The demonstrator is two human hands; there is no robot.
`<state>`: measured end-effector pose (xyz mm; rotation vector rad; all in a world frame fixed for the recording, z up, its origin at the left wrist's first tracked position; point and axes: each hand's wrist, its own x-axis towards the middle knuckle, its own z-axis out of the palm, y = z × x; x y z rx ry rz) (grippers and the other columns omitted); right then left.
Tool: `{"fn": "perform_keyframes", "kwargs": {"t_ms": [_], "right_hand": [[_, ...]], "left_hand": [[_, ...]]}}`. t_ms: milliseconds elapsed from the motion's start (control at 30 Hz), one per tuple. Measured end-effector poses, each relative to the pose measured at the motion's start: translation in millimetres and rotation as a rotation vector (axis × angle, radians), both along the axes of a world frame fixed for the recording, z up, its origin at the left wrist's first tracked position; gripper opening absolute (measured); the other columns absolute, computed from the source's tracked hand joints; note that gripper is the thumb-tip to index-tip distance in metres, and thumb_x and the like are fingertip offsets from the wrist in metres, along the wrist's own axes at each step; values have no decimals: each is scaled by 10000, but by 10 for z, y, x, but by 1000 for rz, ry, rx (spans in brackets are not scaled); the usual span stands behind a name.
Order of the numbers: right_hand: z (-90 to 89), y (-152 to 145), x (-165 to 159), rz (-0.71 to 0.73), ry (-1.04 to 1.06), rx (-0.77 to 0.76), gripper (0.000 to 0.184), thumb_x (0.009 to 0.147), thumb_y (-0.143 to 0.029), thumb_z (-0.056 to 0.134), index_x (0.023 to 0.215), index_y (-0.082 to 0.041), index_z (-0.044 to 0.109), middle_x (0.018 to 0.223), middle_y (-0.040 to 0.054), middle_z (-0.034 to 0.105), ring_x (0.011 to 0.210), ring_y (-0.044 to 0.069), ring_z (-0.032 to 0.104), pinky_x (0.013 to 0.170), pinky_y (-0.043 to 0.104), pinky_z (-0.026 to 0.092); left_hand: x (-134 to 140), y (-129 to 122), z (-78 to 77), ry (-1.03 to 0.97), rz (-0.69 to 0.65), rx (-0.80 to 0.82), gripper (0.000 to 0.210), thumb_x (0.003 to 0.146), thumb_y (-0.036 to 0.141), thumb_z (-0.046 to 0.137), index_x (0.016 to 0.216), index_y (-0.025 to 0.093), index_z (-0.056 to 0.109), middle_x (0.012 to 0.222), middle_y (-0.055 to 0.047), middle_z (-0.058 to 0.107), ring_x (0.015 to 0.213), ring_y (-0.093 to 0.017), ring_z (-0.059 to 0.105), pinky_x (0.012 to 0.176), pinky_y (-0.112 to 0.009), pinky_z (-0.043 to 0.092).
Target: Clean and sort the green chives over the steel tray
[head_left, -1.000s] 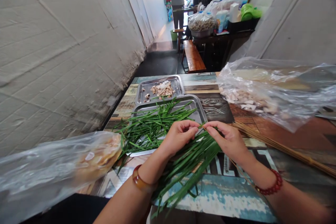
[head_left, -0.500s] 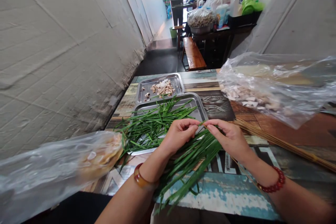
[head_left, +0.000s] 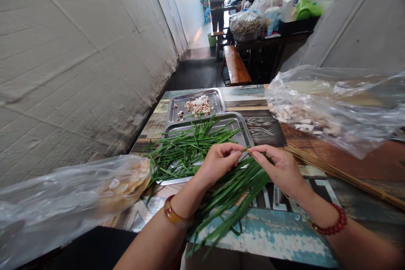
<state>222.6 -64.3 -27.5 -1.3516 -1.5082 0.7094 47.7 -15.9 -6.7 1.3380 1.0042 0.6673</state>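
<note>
My left hand (head_left: pixel 220 160) is pinched on a green chive leaf (head_left: pixel 246 149), its fingertips almost meeting those of my right hand (head_left: pixel 278 166). That hand is closed too, with a thin bamboo skewer (head_left: pixel 300 214) running from beneath it back along the wrist. Much of the skewer is covered by the hand. Under both hands a loose bundle of long chives (head_left: pixel 229 202) lies across the table toward me. More chives (head_left: pixel 190 147) are heaped on a metal tray (head_left: pixel 245 133) just beyond my left hand.
Behind that tray sits a second metal tray (head_left: pixel 218 100) with chopped pale pieces (head_left: pixel 201 106). Bamboo skewers (head_left: pixel 344 175) lie at right, near a clear bag (head_left: pixel 335 105) of white pieces. Another plastic bag (head_left: pixel 79 190) is at left. Farther off are a bench (head_left: pixel 236 65) and people.
The whole view has shifted slightly to the right. Both hands keep their pinch at nearly the same spot over the chives.
</note>
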Motion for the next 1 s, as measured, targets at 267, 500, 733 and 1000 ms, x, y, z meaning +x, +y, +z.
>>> {"fn": "perform_keyframes", "kwargs": {"t_ms": [267,500,733,1000], "right_hand": [[-29,0,8,-7,-8,8,199,885,-317,559,898,-208,725,860,36,761,749,189,703,694,298,547],[-18,14,1,-9,-13,8,206,880,-326,551,866,-198,712,801,39,751,686,180,688,664,289,546],[-91,11,4,-36,21,-33,200,874,-352,566,953,-192,655,786,40,711,660,172,653,615,274,524],[-124,-24,27,-2,40,-52,287,888,-369,567,1134,-238,634,849,24,705,701,160,655,624,260,524]], "left_hand": [[21,-5,20,3,11,62,278,762,338,648,901,109,723,526,44,502,452,-46,364,460,-183,270],[24,-10,29,18,-4,101,235,780,282,608,877,106,730,524,33,501,480,-56,389,472,-177,291],[33,-35,10,35,-34,147,216,793,267,596,863,123,742,589,0,587,533,-81,453,518,-184,350],[-29,36,63,152,-47,393,253,864,296,549,883,135,742,819,-67,680,789,-159,593,745,-250,439]]}}
